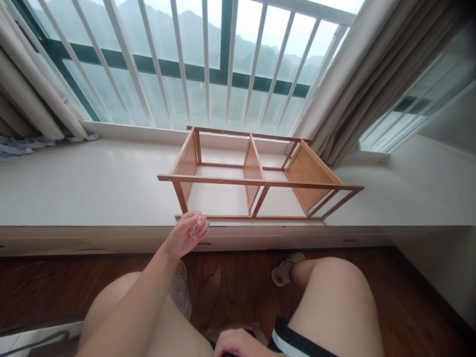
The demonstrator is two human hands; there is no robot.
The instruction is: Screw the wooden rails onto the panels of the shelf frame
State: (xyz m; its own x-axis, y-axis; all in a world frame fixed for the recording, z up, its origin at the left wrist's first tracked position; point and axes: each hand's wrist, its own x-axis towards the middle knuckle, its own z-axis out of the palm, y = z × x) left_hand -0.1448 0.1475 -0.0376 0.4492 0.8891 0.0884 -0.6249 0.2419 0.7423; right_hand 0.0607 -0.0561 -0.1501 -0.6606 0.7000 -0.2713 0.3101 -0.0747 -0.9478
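Observation:
My left hand (190, 232) is closed in a pinch around a small, thin silver metal piece (194, 230); its exact kind is not clear. It hovers by the front left corner of a wooden shelf frame (260, 183). This brown frame lies on its side on a white window ledge (92, 183), with end panels and one divider panel between its rails. Low at the bottom edge, my right hand (238, 342) is between my thighs with its fingers curled. The picture's edge cuts it off, and whatever it may hold is hidden.
White railing bars (206, 64) and a window stand behind the ledge, between beige curtains (342, 84). Below are a dark wooden floor (230, 282) and my feet in light shoes. A white surface with a dark cable (40, 342) shows at the lower left.

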